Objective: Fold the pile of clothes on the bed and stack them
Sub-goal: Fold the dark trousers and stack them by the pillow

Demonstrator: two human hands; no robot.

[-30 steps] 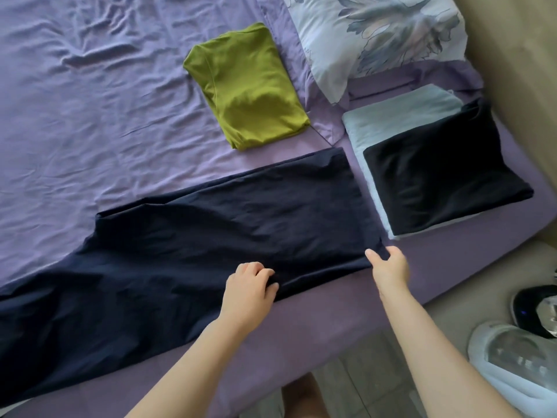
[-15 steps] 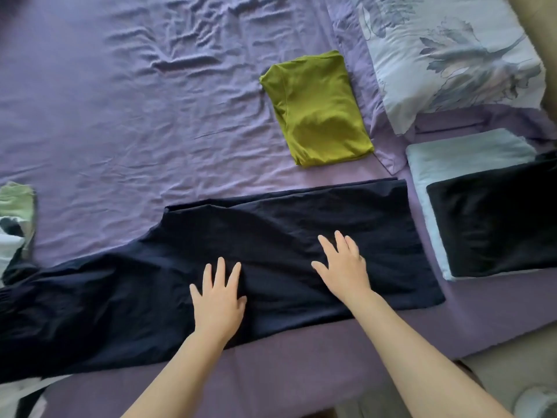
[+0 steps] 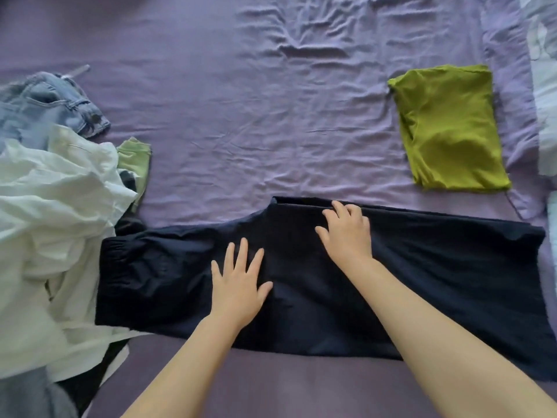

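Dark navy trousers lie flat across the near part of the bed, waistband to the left. My left hand presses flat on the cloth near its middle, fingers spread. My right hand rests further back on the trousers, its fingers bent over the far folded edge at the crotch. A folded olive-green top lies at the back right. The unfolded pile sits at the left: a white garment on top, blue jeans behind, a pale green piece beside it.
The purple bedsheet is wrinkled and bare between the pile and the green top. A patterned pillow shows at the right edge. The bed's near edge runs along the bottom of the view.
The view has swung left, bringing the clothes pile in and losing the folded stack at the right. Both hands slid left along the trousers; my right hand reached to the far edge.
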